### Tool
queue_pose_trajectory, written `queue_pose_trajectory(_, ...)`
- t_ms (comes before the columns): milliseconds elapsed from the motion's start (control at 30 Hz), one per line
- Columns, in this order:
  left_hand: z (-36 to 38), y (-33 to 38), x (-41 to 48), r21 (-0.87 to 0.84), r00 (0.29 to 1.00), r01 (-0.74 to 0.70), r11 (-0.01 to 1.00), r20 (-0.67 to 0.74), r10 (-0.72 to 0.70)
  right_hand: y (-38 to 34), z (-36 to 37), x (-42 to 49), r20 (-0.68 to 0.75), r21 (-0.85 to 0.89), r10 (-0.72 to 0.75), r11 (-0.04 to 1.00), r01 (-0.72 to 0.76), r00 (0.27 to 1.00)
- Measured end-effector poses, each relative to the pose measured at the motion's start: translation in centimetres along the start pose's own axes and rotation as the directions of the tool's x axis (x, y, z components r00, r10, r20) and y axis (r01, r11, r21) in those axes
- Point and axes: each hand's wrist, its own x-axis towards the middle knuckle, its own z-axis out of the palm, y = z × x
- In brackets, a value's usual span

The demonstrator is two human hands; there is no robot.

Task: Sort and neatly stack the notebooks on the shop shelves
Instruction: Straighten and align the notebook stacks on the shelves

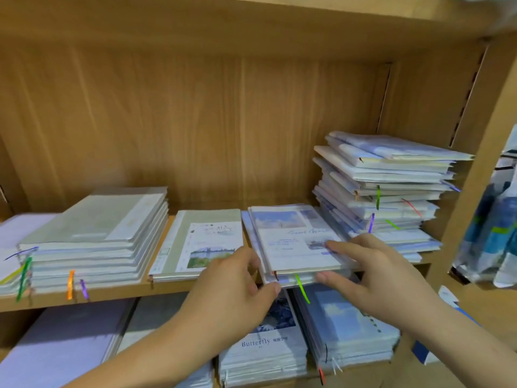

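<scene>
Head view: the blue notebook stack (293,242) is caught between both hands at the front of the shelf (112,296), its near edge overhanging the board. It is gripped at the left front corner by the left hand (232,278), fingers curled against the side and thumb tucked at the lower edge. It is pinched by the right hand (375,275), fingers laid flat on the top cover and thumb pressed to the front edge.

The covers are seen fanned slightly out of line, so squaring appears to be the step in hand. Even pressure from both sides is called for, and the edges are best tapped flush before anything is slid back. A green ribbon (302,288) dangles from the front and could be trapped under the stack.

Room is tight: a green notebook (201,242) lies just beside on the left, and the tall pile (391,186), itself ragged, stands close on the right. Neither should be nudged.
</scene>
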Motion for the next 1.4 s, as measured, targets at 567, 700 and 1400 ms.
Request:
queue_pose_trajectory(567,-2.0,1.9,-0.6,-0.754,0.931,0.362,0.549,0.263,-0.252,-1.3,-2.9,-1.4,0.185,0.708,0.354,0.598,-0.374,0.917)
queue_pose_trajectory(700,-1.2,0.9,-0.8,-0.695,0.921,0.388,0.605,0.274,-0.276,-2.3,-2.3,-2.0,0.253,0.657,0.383,0.606,-0.448,0.889)
queue_pose_trajectory(1400,-3.7,2.0,-1.8,-0.703,0.972,0.224,0.675,0.113,-0.205,-6.9,-5.9,-2.6,0.176,0.866,0.472,0.343,-0.364,0.864)
